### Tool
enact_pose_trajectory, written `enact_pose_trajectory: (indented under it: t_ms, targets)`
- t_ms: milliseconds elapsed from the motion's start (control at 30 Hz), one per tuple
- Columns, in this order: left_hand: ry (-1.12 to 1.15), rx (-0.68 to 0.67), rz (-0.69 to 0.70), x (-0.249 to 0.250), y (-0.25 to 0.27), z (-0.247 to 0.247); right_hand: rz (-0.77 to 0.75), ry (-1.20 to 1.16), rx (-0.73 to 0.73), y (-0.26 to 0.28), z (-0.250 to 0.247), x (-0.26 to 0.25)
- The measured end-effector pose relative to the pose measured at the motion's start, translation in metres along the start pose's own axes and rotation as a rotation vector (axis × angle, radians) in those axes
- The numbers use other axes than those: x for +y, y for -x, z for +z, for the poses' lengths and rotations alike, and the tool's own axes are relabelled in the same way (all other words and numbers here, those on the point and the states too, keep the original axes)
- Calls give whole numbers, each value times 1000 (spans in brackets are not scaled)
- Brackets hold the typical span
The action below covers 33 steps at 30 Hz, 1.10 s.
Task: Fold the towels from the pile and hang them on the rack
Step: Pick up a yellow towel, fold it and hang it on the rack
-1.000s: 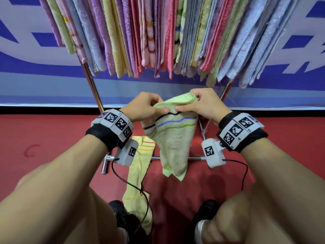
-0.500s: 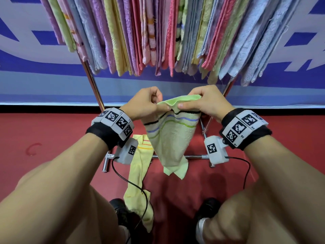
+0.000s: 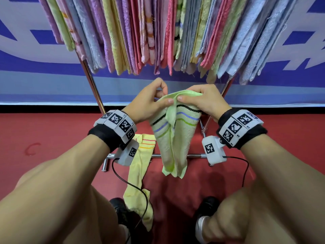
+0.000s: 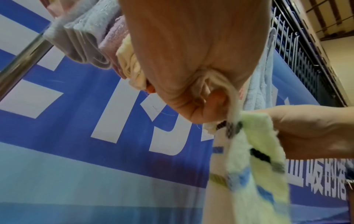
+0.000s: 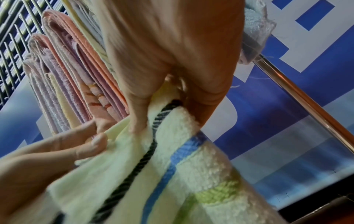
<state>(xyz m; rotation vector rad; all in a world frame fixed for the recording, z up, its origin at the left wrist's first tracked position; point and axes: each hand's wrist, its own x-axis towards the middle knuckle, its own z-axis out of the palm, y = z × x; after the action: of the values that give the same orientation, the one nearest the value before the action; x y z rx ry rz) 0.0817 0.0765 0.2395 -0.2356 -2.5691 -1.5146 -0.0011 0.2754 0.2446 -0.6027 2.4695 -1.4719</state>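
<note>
Holding: both hands grip the top edge of a pale green striped towel (image 3: 173,138) at centre of the head view, below the rack (image 3: 91,80).
Left hand (image 3: 146,103): thumb and curled fingers pinch the towel's upper left corner; in the left wrist view the fingertips are buried in bunched cloth and cannot be told apart.
Right hand (image 3: 204,101): thumb pressed on the hem, fingers curled behind it; fingers hidden by the towel in the head view.
Towel: hangs free, lower corners at 6 o'clock of the hands; black, blue and green stripes near the top; folds hard to make out.
Second towel: a yellow towel (image 3: 139,175) at 7 o'clock, draped over the rack's low crossbar (image 3: 193,156); its lower end lies between the shoes and is partly hidden.
Rack: hung towels (image 3: 158,32) fill 12 o'clock; their tops and the upper rail are cut off by the frame.
Wrist views: blurred, close.
Pile: not visible.
</note>
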Motion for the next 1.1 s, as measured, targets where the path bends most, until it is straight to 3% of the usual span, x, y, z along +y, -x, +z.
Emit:
enact_pose_trajectory:
  t_ms: [100, 200, 433, 567, 733, 900, 1100]
  targets:
    - [-163, -31, 108, -2, -1, -1, -20, -41, 13, 0, 0, -2]
    - [-289, -2, 78, -7, 1, 4, -11, -52, -2, -1, 1, -2]
    - [-36, -43, -118, -4, 0, 2, 6, -47, -30, -2, -2, -4]
    - [-156, -2, -40, -5, 3, 2, 21, -50, -57, 0, -2, -5]
    - [-253, 150, 25, -10, 1, 7, 27, -58, -85, 2, 0, -7]
    - [-469, 150, 115, -10, 3, 11, 30, -23, -80, 3, 1, -7]
    - [-276, 109, -64, -3, 5, 19, 26, 38, 14, 0, 6, -2]
